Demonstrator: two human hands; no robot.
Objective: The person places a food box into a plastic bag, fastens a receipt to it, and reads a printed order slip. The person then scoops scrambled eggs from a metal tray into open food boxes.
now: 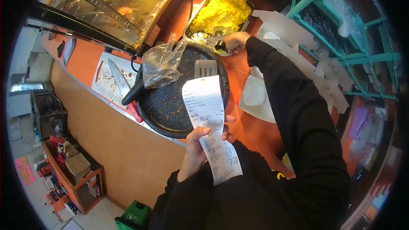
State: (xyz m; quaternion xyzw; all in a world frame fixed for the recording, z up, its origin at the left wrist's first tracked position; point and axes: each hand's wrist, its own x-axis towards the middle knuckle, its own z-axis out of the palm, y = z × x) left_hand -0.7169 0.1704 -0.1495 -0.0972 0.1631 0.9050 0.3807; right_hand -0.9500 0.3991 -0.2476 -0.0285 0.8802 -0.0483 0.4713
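A long printed paper receipt (204, 102) is pinched between the thumb and fingers of my left hand (197, 147), its lower end hanging toward my body. My right hand (237, 42) is closed round the black handle of a metal utensil (220, 46); the utensil's working end is not clear. Just beyond that hand is a metal tray (251, 6) heaped with yellow food (221, 15) that looks like rice. Below the receipt's top lies a big round black stone mortar (164, 108), with a slotted metal spatula (205, 67) and a clear plastic bag (164, 66) on it.
A white cutting board (102, 86) carries a large knife (119, 76) on the left. A lit glass display case (106, 8) stands at the upper left. White papers (294, 55) and a teal rack (341, 55) are on the right. A green bin (133, 215) stands on the floor.
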